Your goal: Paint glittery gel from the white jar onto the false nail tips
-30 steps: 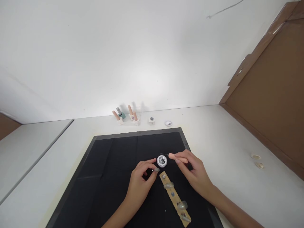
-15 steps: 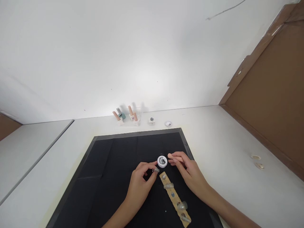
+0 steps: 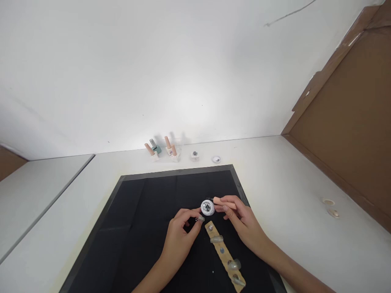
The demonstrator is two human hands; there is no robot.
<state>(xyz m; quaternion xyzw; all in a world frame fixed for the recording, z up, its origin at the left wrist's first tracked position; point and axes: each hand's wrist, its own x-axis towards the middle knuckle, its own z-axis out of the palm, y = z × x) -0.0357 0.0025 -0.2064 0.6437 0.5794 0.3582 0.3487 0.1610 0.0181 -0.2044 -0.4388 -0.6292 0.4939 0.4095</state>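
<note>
My left hand [image 3: 181,230] pinches a clear, glittery false nail [image 3: 200,218] between thumb and forefinger. Just right of it, a small round white jar [image 3: 203,211] holds silver foil flakes, with a left fingertip at its side. My right hand [image 3: 236,209] grips a peach-handled nail polish brush [image 3: 224,202], its dark tip by the far rim of the jar. Lower right fingers reach the jar's right side. Below lies a tan cardboard strip [image 3: 226,257] carrying several clear false nails [image 3: 234,264] on small round mounts.
A black mat [image 3: 146,228] with grey edging covers the work area. Behind it stand several nail polish bottles [image 3: 152,151], a small clear pot [image 3: 194,156] and a round white lid [image 3: 216,159]. Two small pale discs [image 3: 328,202] lie far right, near a brown cardboard panel [image 3: 345,114].
My right hand has shifted slightly left, bringing the brush and fingers up to the jar. The jar has moved slightly left and looks tilted. My left hand stays nearly still.
</note>
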